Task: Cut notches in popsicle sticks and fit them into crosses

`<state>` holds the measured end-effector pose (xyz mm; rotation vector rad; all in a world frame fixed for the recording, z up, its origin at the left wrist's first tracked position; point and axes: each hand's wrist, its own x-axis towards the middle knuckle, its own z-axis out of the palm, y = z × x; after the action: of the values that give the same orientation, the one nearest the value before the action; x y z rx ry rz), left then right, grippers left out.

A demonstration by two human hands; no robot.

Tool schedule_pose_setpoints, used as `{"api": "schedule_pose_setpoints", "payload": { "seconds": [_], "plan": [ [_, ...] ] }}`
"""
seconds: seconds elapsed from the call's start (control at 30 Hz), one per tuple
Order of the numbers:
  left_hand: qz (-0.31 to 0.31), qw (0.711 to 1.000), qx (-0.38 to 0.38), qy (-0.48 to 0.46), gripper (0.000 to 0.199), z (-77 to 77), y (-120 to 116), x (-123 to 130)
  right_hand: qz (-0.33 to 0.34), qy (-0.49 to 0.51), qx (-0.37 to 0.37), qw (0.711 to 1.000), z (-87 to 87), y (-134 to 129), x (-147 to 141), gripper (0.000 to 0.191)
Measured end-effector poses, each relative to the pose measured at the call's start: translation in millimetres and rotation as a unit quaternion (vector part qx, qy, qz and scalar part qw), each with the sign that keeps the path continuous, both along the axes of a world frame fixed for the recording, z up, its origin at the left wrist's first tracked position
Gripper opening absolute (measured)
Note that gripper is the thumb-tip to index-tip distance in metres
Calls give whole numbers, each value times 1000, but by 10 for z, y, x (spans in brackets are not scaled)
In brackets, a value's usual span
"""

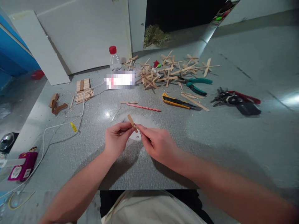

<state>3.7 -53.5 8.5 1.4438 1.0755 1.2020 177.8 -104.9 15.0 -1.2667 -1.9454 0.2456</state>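
Between my two hands, near the middle of the grey table (93, 137), is a small piece made of short flat wooden sticks (130, 119). My left hand (118, 137) pinches it between thumb and fingers from the left. From the right, the closed fingertips of my right hand (158, 141) press on the same piece, and they hide part of its joint. Just beyond the hands lie a pink pencil (143, 107) and a single wooden stick (129, 102).
Crossed-stick pieces (149, 77) are heaped at the back. Green-handled pliers (198, 84), a yellow utility knife (176, 101) and a red-and-black tool (243, 99) lie right. Left are stick stacks (84, 90), a white cable (63, 124) and a purple box (26, 165). A red-capped bottle (115, 60) stands behind.
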Motion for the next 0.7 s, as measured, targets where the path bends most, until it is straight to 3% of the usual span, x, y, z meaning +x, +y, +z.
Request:
{"api": "schedule_pose_setpoints", "payload": {
  "seconds": [0.4,0.7],
  "plan": [
    [-5,998,50,32,14,-23,-23,-15,-6,-97,11,995,8,-67,-5,42],
    [-27,994,95,56,10,-24,-29,0,-6,-115,8,993,111,-97,23,39]
  ]
}}
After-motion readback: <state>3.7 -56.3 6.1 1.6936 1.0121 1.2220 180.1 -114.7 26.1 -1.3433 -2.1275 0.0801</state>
